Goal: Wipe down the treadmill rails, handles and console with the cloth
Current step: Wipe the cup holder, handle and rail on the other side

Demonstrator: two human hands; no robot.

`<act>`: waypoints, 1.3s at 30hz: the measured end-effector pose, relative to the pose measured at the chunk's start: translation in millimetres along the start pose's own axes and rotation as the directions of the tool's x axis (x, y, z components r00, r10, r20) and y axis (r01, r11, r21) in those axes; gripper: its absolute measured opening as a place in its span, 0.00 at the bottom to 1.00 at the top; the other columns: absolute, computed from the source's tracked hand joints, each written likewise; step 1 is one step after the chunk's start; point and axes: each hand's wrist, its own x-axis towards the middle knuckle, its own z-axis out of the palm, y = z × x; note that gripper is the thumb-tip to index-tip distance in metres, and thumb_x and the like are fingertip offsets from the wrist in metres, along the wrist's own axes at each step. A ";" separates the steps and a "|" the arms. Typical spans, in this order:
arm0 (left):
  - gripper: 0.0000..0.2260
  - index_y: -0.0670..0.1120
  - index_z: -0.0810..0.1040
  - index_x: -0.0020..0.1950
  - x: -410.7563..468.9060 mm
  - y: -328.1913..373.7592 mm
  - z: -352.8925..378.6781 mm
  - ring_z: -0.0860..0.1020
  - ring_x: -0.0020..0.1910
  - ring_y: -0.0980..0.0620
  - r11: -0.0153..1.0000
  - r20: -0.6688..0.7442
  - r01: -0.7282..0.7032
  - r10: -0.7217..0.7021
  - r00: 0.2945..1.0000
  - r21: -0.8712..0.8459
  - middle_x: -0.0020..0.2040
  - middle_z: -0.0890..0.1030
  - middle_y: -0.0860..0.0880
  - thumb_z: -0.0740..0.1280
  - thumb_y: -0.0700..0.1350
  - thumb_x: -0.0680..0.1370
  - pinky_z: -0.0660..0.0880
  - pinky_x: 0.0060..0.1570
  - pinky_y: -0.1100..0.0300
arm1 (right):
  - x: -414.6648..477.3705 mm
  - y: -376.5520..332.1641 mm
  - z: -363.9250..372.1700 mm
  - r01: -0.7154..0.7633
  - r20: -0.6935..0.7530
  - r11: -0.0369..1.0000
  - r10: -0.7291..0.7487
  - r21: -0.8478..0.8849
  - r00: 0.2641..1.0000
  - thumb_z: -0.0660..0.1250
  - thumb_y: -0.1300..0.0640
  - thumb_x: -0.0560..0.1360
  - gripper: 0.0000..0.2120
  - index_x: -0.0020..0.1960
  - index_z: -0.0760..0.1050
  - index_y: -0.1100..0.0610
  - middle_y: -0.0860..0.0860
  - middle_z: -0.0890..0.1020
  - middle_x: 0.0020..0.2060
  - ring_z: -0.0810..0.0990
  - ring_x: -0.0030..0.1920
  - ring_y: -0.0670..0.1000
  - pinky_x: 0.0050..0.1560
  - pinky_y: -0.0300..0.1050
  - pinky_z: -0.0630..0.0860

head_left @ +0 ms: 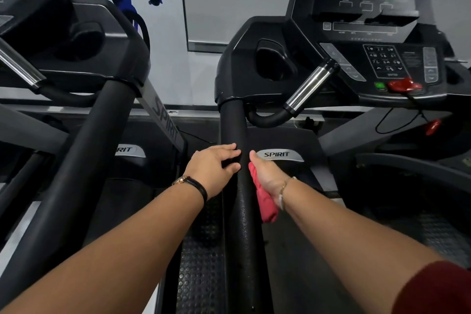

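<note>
Pebbled black rail over studded rubber — right hand holds pink cloth

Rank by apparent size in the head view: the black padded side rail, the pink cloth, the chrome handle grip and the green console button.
black padded side rail
pink cloth and chrome handle grip look alike, cloth partly hidden
green console button
</note>
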 end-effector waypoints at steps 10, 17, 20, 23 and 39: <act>0.16 0.53 0.79 0.60 6.6 2.4 -7.4 0.74 0.61 0.59 1.000 0.055 0.008 -0.007 0.998 -0.028 0.64 0.75 0.59 0.72 0.46 0.73 0.68 0.66 0.60 | -66.9 42.5 10.4 0.303 0.060 0.544 -0.418 -0.782 0.907 0.51 0.48 0.81 0.29 0.76 0.48 0.60 0.58 0.54 0.75 0.57 0.73 0.56 0.69 0.49 0.61; 0.16 0.52 0.79 0.60 8.0 4.7 -8.4 0.75 0.60 0.57 1.000 0.085 0.012 -0.011 0.996 -0.012 0.65 0.75 0.58 0.72 0.46 0.73 0.69 0.65 0.58 | -83.7 87.8 -7.6 0.860 0.602 0.056 -0.691 -0.507 0.400 0.62 0.55 0.70 0.11 0.46 0.83 0.52 0.47 0.83 0.51 0.70 0.68 0.49 0.73 0.61 0.54; 0.16 0.51 0.79 0.61 7.7 6.9 -9.3 0.76 0.60 0.56 1.000 0.096 0.007 -0.006 0.995 -0.014 0.65 0.74 0.58 0.71 0.45 0.73 0.69 0.65 0.58 | -66.4 71.8 -15.8 0.881 0.623 0.044 -0.690 -0.472 0.368 0.61 0.56 0.69 0.11 0.40 0.83 0.51 0.47 0.84 0.46 0.74 0.64 0.49 0.73 0.57 0.52; 0.16 0.51 0.78 0.61 6.9 9.8 -10.9 0.76 0.60 0.55 1.000 0.112 0.004 -0.006 0.994 0.018 0.66 0.74 0.56 0.71 0.45 0.74 0.69 0.65 0.58 | -58.3 52.4 -4.1 0.820 0.578 0.031 -0.695 -0.571 0.429 0.60 0.55 0.68 0.12 0.37 0.83 0.51 0.46 0.84 0.41 0.78 0.57 0.50 0.71 0.59 0.57; 0.36 0.53 0.63 0.71 -4.1 40.5 10.9 0.64 0.70 0.52 0.938 -0.041 0.105 -0.097 0.994 0.331 0.73 0.61 0.52 0.70 0.63 0.67 0.49 0.72 0.42 | -113.7 40.7 20.7 0.633 0.691 -0.284 -0.369 -0.720 0.621 0.55 0.52 0.69 0.18 0.35 0.82 0.58 0.54 0.82 0.32 0.81 0.48 0.56 0.69 0.66 0.58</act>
